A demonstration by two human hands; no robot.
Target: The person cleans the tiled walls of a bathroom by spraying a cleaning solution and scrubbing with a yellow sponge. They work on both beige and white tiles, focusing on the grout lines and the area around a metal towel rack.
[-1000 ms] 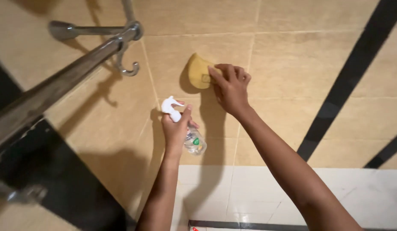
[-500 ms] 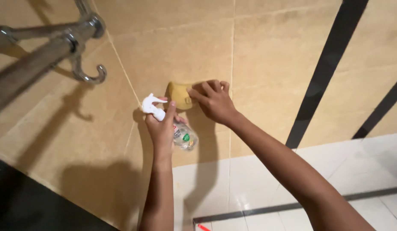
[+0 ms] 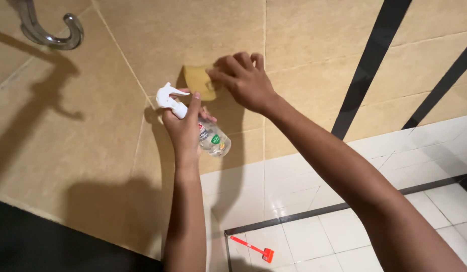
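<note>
A yellow sponge (image 3: 199,80) lies flat against the beige wall tiles (image 3: 193,30), in the upper middle of the wall as I see it, pressed there by my right hand (image 3: 246,83) — fingers spread over the sponge's right part, so the hand is closed down on it rather than open. Just below and to the left, my left hand (image 3: 183,126) is wrapped around a clear spray bottle (image 3: 213,140) with a white trigger head (image 3: 169,96); the forefinger lies along the trigger and the nozzle points toward the upper left of the wall. Bottle and sponge are near each other but apart. Both forearms reach in from the bottom edge of the view and cast dark shadows across the tiles. A black vertical stripe (image 3: 372,55) runs down the wall to the right of the sponge. At the top left corner hangs a curved metal hook (image 3: 59,38). Lower down the beige gives way to white tiles (image 3: 294,181), and on the white floor near the bottom edge lies a small orange-red scraper (image 3: 253,249) — well apart from both hands.
</note>
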